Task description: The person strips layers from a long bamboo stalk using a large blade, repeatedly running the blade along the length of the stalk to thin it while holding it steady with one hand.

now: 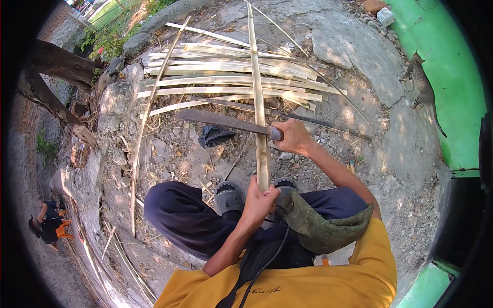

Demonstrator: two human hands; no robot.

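Observation:
My left hand (258, 201) is closed round the near end of a long bamboo strip (257, 82), which points away from me over the ground. In my right hand (292, 136) is the handle of a machete (221, 120), its long dark blade lying crosswise over the strip and reaching left. The blade appears to touch the strip close to the handle. Beyond the blade, several split bamboo strips (221, 79) lie side by side in a loose pile. A green-grey folded cloth (318, 220) rests over my right thigh.
A crumpled black plastic bag (215, 135) lies on the stony ground before my feet. At the right, a tabby cat (422, 84) is beside a green ledge (457, 66). Tree trunks (61, 66) stand at the left, and a person (47, 220) sits on an orange chair farther off.

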